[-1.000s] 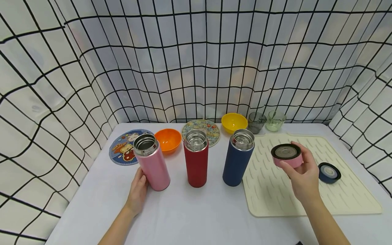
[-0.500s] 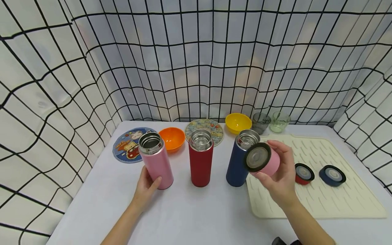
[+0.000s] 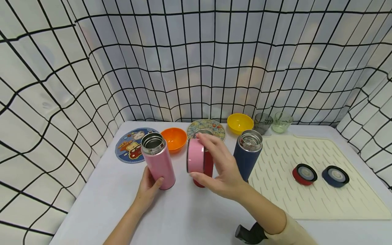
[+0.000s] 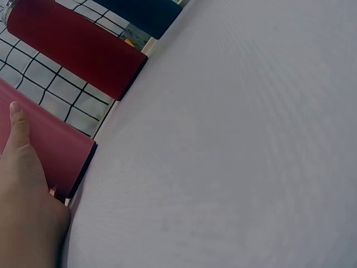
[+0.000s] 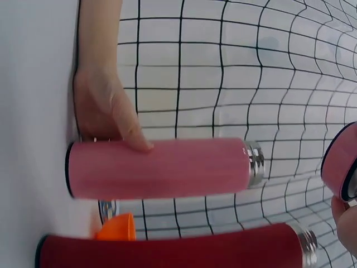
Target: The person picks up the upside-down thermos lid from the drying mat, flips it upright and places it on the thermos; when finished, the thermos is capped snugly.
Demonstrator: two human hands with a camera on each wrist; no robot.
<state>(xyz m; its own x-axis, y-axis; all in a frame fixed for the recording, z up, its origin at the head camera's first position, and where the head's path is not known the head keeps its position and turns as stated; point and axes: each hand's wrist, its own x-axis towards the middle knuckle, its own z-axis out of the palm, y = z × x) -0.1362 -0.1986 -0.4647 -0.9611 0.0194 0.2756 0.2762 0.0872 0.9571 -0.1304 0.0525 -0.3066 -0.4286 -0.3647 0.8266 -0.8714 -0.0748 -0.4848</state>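
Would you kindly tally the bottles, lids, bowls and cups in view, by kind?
Bottles: 3 (pink bottle, red bottle, blue bottle)
Lids: 3 (pink lid, red lid, blue lid)
Bowls: 2 (orange bowl, yellow bowl)
Cups: 2 (grey cup, green cup)
Total: 10

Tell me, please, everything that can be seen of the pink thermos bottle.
The pink thermos bottle is a smooth, slightly shiny cylinder with a dark base edge and a bare, metallic-looking neck. Its mouth is open and uncovered; the inside looks dark, so contents cannot be told. It stands upright on the white tabletop, left of the red thermos bottle and apart from it. The person's left grip holds it low, thumb on the near side.
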